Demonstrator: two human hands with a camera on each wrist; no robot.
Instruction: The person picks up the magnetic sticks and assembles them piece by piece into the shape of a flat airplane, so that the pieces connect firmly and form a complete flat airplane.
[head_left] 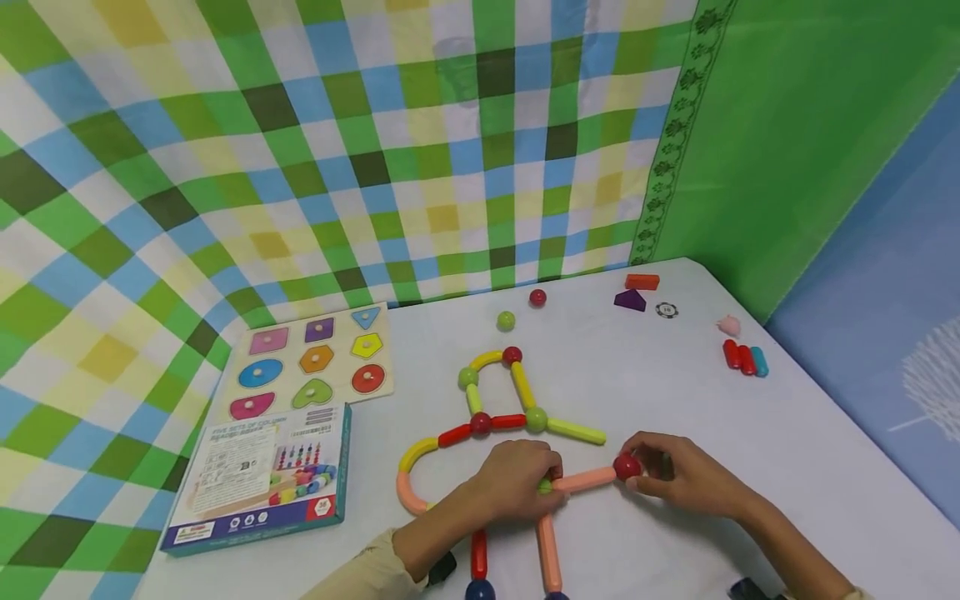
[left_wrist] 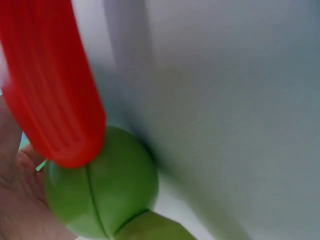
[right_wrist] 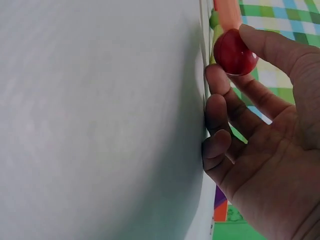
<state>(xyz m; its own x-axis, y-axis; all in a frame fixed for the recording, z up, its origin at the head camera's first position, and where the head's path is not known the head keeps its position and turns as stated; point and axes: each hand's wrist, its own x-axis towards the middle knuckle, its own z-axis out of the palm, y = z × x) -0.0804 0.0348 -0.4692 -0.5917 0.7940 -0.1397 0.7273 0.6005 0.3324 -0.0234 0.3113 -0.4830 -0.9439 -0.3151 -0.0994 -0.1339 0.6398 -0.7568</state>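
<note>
A red ball (head_left: 627, 467) is pinched between the thumb and fingers of my right hand (head_left: 684, 479); the right wrist view shows the same red ball (right_wrist: 235, 52). From it a salmon-pink rod (head_left: 585, 480) runs left to a green ball (head_left: 545, 485), which my left hand (head_left: 517, 475) grips, mostly covering it. These belong to a flat figure of rods and balls on the table. Its red rod (head_left: 478, 554) and another salmon-pink rod (head_left: 549, 554) point toward me, with dark blue balls at their ends. In the left wrist view, a red rod (left_wrist: 55, 85) meets a green ball (left_wrist: 102, 182).
A shape puzzle board (head_left: 281, 342) and a boxed bead set (head_left: 258, 479) lie on the left. Behind the figure are a loose green ball (head_left: 506, 321) and red ball (head_left: 537, 297). Far right are blocks, a chip (head_left: 667, 310), a pink toy (head_left: 728, 326) and short red rods (head_left: 738, 357).
</note>
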